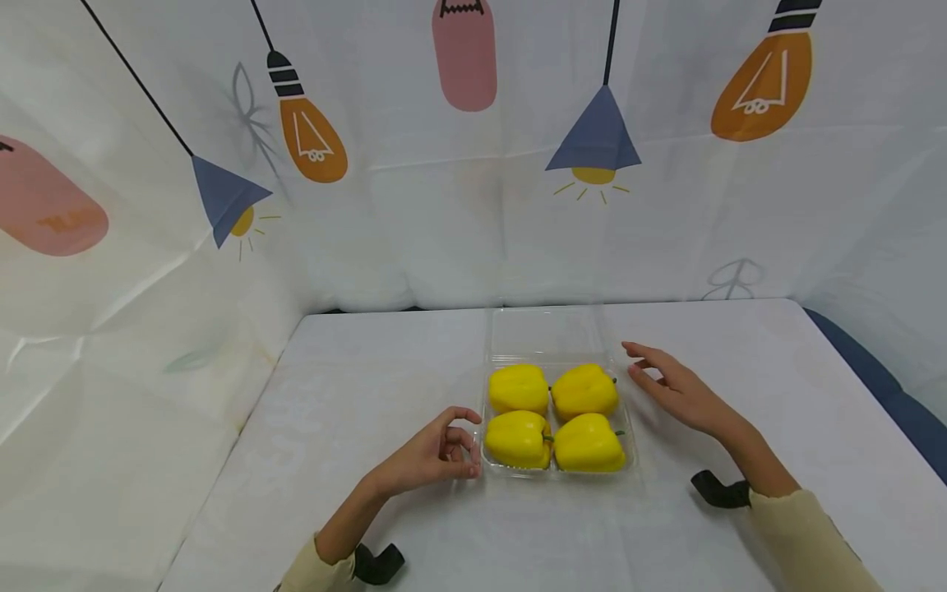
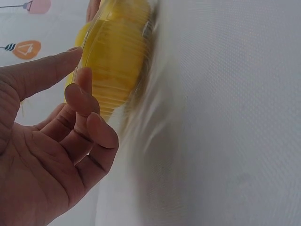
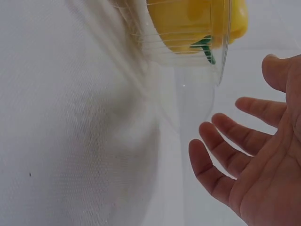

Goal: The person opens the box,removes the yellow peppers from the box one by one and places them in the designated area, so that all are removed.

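Note:
Several yellow bell peppers [image 1: 586, 390] with green stems sit in two rows inside a clear plastic clamshell box [image 1: 562, 475]. Its transparent lid [image 1: 546, 333] lies folded back, away from the person. At the left side of the box is the left hand [image 1: 432, 452], fingers loosely bent and thumb apart from them. In the left wrist view, its fingertips [image 2: 75, 52] are right at the rim. To the right of the box, apart from it, the right hand [image 1: 676, 393] hovers with relaxed, spread fingers and holds nothing, as the right wrist view also shows.
A white cloth covers the table [image 1: 385, 362]. Behind it hangs a white curtain [image 1: 459, 222] printed with lamps and bulbs. Something dark blue [image 1: 873, 370] shows beyond the right table edge. Black curved pieces [image 1: 721, 491] stick out by both cuffs.

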Demonstrator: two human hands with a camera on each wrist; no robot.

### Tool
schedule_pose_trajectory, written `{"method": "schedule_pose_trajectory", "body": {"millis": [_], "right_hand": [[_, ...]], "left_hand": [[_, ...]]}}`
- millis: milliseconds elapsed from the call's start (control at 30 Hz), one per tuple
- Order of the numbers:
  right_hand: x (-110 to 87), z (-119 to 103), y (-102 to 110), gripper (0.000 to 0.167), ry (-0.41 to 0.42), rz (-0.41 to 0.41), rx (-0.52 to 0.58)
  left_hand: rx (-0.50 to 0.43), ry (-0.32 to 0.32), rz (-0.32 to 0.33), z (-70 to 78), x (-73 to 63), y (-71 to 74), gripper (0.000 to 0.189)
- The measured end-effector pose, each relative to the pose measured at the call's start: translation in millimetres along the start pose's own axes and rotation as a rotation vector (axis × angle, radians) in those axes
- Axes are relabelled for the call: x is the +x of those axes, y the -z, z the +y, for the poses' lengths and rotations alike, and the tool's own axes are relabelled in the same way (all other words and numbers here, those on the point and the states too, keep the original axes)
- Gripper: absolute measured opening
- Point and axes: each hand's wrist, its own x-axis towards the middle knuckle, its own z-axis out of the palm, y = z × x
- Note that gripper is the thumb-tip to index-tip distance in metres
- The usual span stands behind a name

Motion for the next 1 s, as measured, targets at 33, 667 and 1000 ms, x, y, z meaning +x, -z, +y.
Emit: {"method": "schedule_pose_trajectory", "body": {"millis": [33, 667, 1000], "right_hand": [[-0.9, -1.2, 0.3, 0.051, 0.005, 0.002, -0.008], [-15.8, -22.2, 2.5, 0.050, 0.124, 0.033, -0.101], [-21.4, -29.4, 0.2, 0.052, 0.160, 0.021, -0.132]], "left_hand": [[0.012, -0.003, 0.001, 0.2, -0.1, -0.1, 0.061], [0.231, -0.010, 0.080, 4.3, -1.6, -0.3, 0.064], [0.266, -0.015, 0.102, 1.8, -1.8, 0.4, 0.063]]}}
